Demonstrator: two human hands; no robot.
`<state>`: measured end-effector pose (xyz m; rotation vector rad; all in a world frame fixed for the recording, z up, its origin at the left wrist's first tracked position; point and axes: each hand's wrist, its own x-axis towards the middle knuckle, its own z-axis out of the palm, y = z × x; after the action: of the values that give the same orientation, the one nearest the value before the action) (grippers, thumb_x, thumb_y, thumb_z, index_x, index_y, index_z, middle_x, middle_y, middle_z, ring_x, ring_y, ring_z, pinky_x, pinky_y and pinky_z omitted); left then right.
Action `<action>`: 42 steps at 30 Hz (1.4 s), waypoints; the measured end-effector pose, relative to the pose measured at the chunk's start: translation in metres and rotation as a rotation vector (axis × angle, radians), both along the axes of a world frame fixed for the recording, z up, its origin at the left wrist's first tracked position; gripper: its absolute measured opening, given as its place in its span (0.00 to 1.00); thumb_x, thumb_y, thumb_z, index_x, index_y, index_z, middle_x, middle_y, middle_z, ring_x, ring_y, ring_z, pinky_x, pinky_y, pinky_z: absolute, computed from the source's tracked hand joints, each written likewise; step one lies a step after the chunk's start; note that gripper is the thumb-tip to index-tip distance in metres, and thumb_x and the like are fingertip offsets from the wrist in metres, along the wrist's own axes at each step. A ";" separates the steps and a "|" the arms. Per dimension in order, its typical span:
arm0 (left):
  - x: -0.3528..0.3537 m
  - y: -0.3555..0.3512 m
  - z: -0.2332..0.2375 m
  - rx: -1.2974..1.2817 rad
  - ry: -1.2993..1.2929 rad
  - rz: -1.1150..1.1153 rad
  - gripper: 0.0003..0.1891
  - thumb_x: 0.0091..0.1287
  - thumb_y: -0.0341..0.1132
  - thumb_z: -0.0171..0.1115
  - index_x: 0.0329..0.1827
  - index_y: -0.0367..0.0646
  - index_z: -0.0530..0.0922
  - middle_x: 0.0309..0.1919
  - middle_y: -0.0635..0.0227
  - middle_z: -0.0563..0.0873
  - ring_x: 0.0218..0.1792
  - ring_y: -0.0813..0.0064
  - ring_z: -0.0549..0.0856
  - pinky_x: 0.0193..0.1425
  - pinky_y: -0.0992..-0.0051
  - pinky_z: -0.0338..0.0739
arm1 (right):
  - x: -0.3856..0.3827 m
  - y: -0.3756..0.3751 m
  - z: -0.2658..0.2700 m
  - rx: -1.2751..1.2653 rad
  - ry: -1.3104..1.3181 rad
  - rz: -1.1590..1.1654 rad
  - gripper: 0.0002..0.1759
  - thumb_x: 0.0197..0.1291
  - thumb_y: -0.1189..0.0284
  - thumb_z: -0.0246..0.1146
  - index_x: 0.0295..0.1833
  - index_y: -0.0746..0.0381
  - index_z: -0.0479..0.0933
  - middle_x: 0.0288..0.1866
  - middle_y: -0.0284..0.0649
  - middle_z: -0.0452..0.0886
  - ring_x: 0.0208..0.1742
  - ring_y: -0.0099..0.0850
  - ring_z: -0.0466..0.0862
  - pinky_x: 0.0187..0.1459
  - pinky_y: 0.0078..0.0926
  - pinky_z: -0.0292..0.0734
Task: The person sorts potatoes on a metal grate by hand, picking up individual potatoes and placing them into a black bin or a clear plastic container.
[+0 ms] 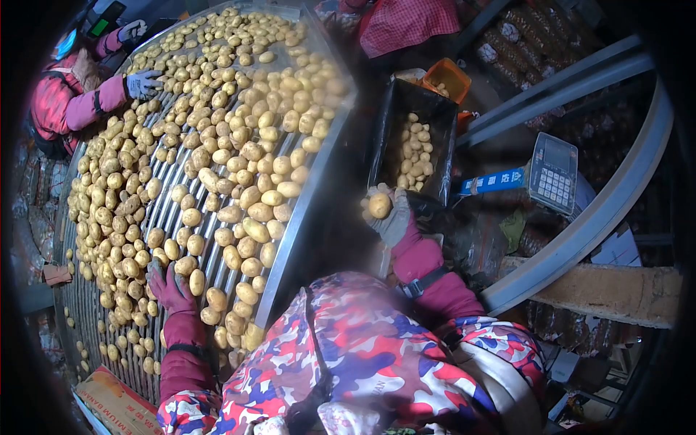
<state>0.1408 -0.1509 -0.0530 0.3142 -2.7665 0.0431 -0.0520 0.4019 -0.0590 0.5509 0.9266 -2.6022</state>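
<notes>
Many potatoes lie spread over a metal roller table. My left hand, in a dark pink glove, rests among them at the near part of the rollers, its fingers apart and touching potatoes. In a grey glove, my right hand holds a single potato on its palm side, at the near end of a black-lined bin. A pile of potatoes lies inside that bin.
A co-worker's gloved hand reaches over the table from the left. An orange basket stands behind the bin. To the right are a scale display and a curved metal rail. A cardboard box sits at lower left.
</notes>
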 end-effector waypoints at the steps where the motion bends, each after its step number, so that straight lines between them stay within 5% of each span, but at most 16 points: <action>1: 0.000 -0.001 -0.001 -0.006 0.005 -0.002 0.28 0.68 0.50 0.55 0.68 0.48 0.81 0.78 0.43 0.66 0.77 0.38 0.63 0.82 0.42 0.52 | -0.001 -0.001 0.002 0.050 -0.024 -0.026 0.27 0.76 0.42 0.52 0.62 0.53 0.77 0.59 0.37 0.82 0.56 0.42 0.84 0.49 0.45 0.86; 4: 0.001 -0.001 -0.003 -0.012 0.016 0.003 0.28 0.69 0.50 0.55 0.68 0.47 0.81 0.78 0.44 0.66 0.78 0.38 0.63 0.82 0.42 0.52 | -0.002 0.003 0.010 0.111 -0.058 0.003 0.29 0.70 0.40 0.60 0.63 0.50 0.76 0.59 0.33 0.82 0.58 0.37 0.84 0.56 0.48 0.83; 7: 0.002 -0.002 -0.005 0.009 0.026 0.010 0.28 0.69 0.50 0.54 0.68 0.48 0.81 0.77 0.44 0.67 0.77 0.37 0.63 0.82 0.41 0.52 | -0.003 0.001 0.020 0.122 -0.061 -0.028 0.29 0.76 0.40 0.51 0.60 0.52 0.79 0.61 0.36 0.82 0.58 0.38 0.84 0.53 0.48 0.84; 16: 0.004 -0.004 -0.007 0.003 -0.014 0.026 0.27 0.71 0.51 0.54 0.69 0.49 0.80 0.78 0.43 0.65 0.78 0.35 0.62 0.82 0.41 0.52 | -0.013 0.034 -0.001 0.179 0.024 -0.015 0.23 0.71 0.50 0.63 0.63 0.52 0.77 0.55 0.34 0.84 0.50 0.30 0.85 0.41 0.28 0.82; 22: 0.003 0.003 0.002 0.005 -0.030 0.021 0.27 0.72 0.51 0.53 0.69 0.48 0.80 0.78 0.44 0.65 0.79 0.36 0.60 0.82 0.41 0.51 | -0.010 0.049 0.001 0.263 -0.042 0.042 0.16 0.74 0.59 0.60 0.56 0.59 0.78 0.48 0.42 0.85 0.36 0.31 0.83 0.26 0.18 0.72; 23: 0.003 -0.003 -0.006 -0.008 0.016 -0.003 0.27 0.73 0.51 0.52 0.68 0.45 0.80 0.79 0.45 0.65 0.79 0.38 0.60 0.83 0.41 0.50 | -0.012 0.046 0.005 0.269 -0.187 0.019 0.16 0.72 0.60 0.61 0.55 0.59 0.78 0.42 0.41 0.85 0.32 0.30 0.82 0.25 0.19 0.70; 25: 0.000 -0.002 -0.003 -0.007 0.030 -0.033 0.28 0.73 0.51 0.52 0.67 0.43 0.80 0.79 0.46 0.66 0.80 0.38 0.60 0.83 0.42 0.50 | -0.031 0.080 -0.018 0.329 -0.195 0.095 0.14 0.73 0.61 0.60 0.56 0.57 0.77 0.45 0.39 0.84 0.38 0.30 0.83 0.28 0.24 0.75; 27: 0.003 -0.004 -0.009 -0.018 0.020 -0.011 0.27 0.74 0.50 0.51 0.67 0.42 0.81 0.78 0.45 0.66 0.79 0.38 0.61 0.83 0.42 0.50 | -0.084 0.098 0.022 0.199 -0.077 -0.208 0.12 0.73 0.62 0.60 0.55 0.57 0.75 0.48 0.37 0.81 0.43 0.31 0.82 0.35 0.29 0.80; 29: 0.006 -0.004 -0.006 -0.012 -0.038 0.029 0.27 0.74 0.50 0.50 0.67 0.42 0.81 0.78 0.45 0.66 0.79 0.38 0.61 0.83 0.42 0.50 | -0.141 0.123 0.086 0.202 0.278 -0.274 0.11 0.74 0.61 0.61 0.52 0.56 0.74 0.47 0.34 0.78 0.46 0.31 0.82 0.46 0.31 0.86; 30: 0.002 0.003 0.004 0.010 -0.050 0.033 0.27 0.74 0.50 0.49 0.67 0.42 0.81 0.78 0.45 0.67 0.79 0.38 0.61 0.83 0.42 0.50 | -0.179 0.171 0.066 0.442 0.375 -0.287 0.09 0.75 0.62 0.61 0.53 0.54 0.75 0.47 0.34 0.78 0.44 0.32 0.83 0.46 0.31 0.87; 32: 0.001 -0.001 -0.002 -0.003 -0.015 0.014 0.28 0.74 0.51 0.49 0.67 0.42 0.81 0.78 0.44 0.67 0.79 0.38 0.61 0.82 0.42 0.50 | -0.192 0.158 0.110 0.382 0.179 -0.494 0.09 0.73 0.64 0.61 0.54 0.54 0.77 0.45 0.34 0.79 0.40 0.32 0.84 0.41 0.32 0.87; 37: 0.000 0.004 0.007 -0.002 -0.017 -0.006 0.28 0.76 0.52 0.47 0.66 0.41 0.81 0.78 0.45 0.67 0.79 0.39 0.62 0.82 0.42 0.52 | -0.226 0.214 -0.006 0.520 0.179 0.078 0.12 0.66 0.67 0.65 0.54 0.55 0.81 0.41 0.33 0.82 0.37 0.31 0.85 0.36 0.37 0.87; 40: -0.001 0.010 0.016 -0.007 -0.025 0.005 0.29 0.78 0.54 0.44 0.66 0.41 0.80 0.78 0.45 0.68 0.79 0.39 0.63 0.82 0.42 0.52 | -0.221 0.170 -0.038 1.185 -0.070 0.101 0.15 0.66 0.68 0.66 0.57 0.57 0.81 0.44 0.34 0.83 0.40 0.32 0.85 0.38 0.36 0.85; 42: -0.001 0.009 0.015 -0.020 -0.036 0.009 0.32 0.79 0.56 0.40 0.67 0.40 0.79 0.78 0.46 0.67 0.79 0.38 0.62 0.81 0.41 0.52 | -0.236 0.180 -0.089 1.397 -0.101 0.320 0.17 0.66 0.67 0.66 0.59 0.58 0.81 0.47 0.36 0.84 0.44 0.33 0.85 0.43 0.36 0.84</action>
<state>0.1396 -0.1424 -0.0383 0.3240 -2.7984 0.0793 -0.2881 0.5822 -0.1479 0.7004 2.4430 -1.2835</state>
